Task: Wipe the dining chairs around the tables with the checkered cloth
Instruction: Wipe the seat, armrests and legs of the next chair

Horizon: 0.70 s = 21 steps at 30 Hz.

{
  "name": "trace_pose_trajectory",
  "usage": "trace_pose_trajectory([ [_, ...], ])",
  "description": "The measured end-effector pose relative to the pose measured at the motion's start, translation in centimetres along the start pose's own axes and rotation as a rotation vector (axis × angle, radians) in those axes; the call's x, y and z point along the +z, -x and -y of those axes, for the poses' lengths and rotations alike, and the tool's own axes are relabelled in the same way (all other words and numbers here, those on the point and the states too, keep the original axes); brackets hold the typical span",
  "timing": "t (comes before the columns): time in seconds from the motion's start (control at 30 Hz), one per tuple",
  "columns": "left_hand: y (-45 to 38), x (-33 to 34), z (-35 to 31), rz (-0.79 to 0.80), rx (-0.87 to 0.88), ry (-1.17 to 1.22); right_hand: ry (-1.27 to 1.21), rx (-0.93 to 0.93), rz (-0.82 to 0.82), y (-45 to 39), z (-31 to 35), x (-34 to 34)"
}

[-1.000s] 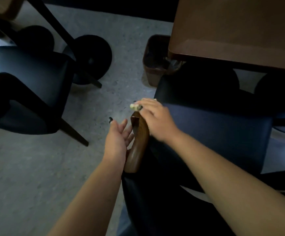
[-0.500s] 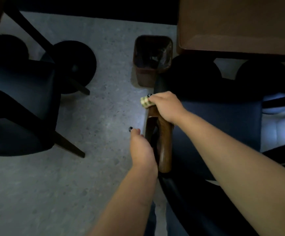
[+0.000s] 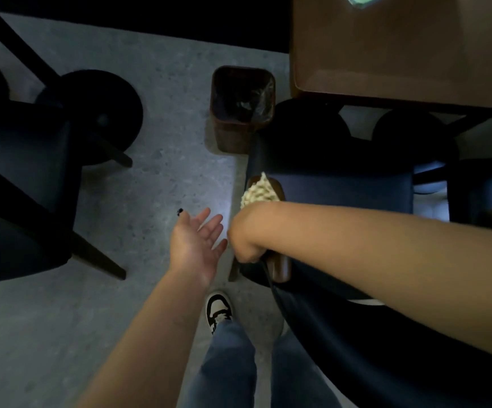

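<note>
Right hand (image 3: pixel 243 231) now slid down the brown wooden chair-back rail (image 3: pixel 280 267), fingers clenched on cream checkered cloth (image 3: pixel 258 193) bunching out above the knuckles, left hand (image 3: pixel 196 241) palm-up beside it, fingers released

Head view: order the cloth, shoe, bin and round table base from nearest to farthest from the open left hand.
From the left hand:
1. Cloth, just to its right on the chair's wooden armrest, under the right hand.
2. Shoe, below it on the floor.
3. Bin, beyond it, beside the table.
4. Round table base, far off to the upper left.
The first two are close in the picture.
</note>
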<state>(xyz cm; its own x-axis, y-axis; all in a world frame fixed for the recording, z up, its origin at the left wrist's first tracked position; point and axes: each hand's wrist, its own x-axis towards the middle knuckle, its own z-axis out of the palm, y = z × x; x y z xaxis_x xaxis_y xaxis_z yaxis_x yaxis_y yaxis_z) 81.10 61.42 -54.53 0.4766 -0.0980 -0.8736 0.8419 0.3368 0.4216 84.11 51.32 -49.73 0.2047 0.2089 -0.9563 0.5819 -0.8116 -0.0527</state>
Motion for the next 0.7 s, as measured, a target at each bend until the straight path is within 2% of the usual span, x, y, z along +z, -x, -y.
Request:
trace_pose_trajectory([
  [0.07, 0.0, 0.1, -0.3, 0.050, 0.004, -0.080, 0.042, 0.010, -0.078, 0.7, 0.4, 0.6],
  [0.17, 0.3, 0.8, -0.4, 0.103, 0.022, -0.209, 0.082, -0.124, -0.411, 4.4, 2.7, 3.9],
  [0.23, 0.4, 1.9, -0.3, 0.118, 0.028, -0.261, 0.086, -0.234, -0.566, 6.6, 4.3, 6.7],
  [0.3, 0.6, 3.2, -0.3, 0.128, 0.019, -0.312, -0.031, -0.226, -0.798, 6.9, 4.5, 9.8],
  [0.37, 0.7, 4.5, -0.2, 0.143, 0.002, -0.337, -0.546, -0.170, -1.099, 6.6, 4.4, 12.1],
  [0.43, 0.7, 6.0, -0.1, 0.156, 0.018, -0.455, -1.153, -0.127, -1.232, 5.7, 4.3, 12.8],
  [0.53, 0.5, 8.1, 0.4, 0.088, 0.078, -0.645, -1.710, 0.097, -1.249, 3.0, 3.7, 12.5],
  [0.63, 0.4, 9.8, 1.1, -0.028, 0.065, -0.630, -2.349, 0.199, -1.093, 0.2, 1.4, 11.0],
  [0.7, 0.4, 10.5, 1.7, -0.099, 0.066, -0.586, -2.589, 0.247, -0.971, -2.1, -0.7, 10.3],
])
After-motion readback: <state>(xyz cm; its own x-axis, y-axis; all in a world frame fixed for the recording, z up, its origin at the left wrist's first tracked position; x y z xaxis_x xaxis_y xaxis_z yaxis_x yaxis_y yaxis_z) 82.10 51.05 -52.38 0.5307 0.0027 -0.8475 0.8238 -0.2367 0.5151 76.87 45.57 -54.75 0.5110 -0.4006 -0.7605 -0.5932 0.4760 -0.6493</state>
